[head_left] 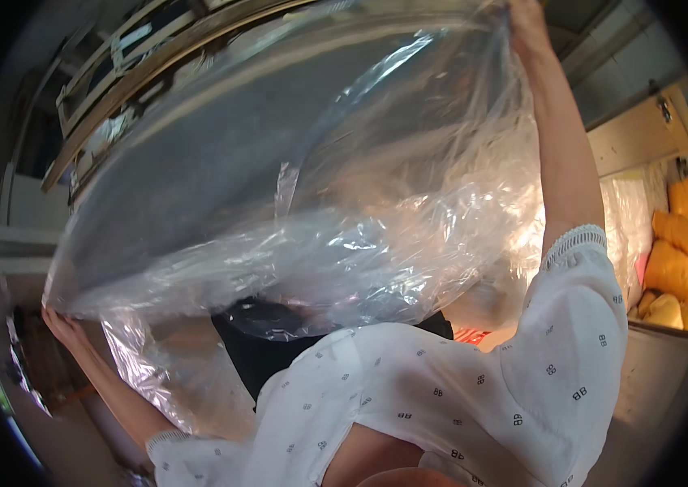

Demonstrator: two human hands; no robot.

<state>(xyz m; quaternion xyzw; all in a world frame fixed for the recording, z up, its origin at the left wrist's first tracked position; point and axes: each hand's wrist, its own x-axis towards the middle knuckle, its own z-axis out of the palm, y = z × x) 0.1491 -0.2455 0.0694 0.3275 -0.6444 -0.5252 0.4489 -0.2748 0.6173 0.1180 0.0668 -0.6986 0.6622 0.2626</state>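
Here, one clear plastic sheet (222,162), two grips: left fingers (53,317) and right fingers (520,12), tight on it.

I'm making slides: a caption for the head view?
Left hand and right hand hold clear plastic film spread between them.

My clear film (222,162) is thin plastic, smooth and high-gloss over the taut upper area, finely crinkled with bright specular highlights lower down. My blouse (441,398) is white cloth, matt, with a dark print and openwork trim at the cuffs. My black lower garment (267,365) looks like matt cloth. The long rail (105,130) looks like wood, with a dull surface.
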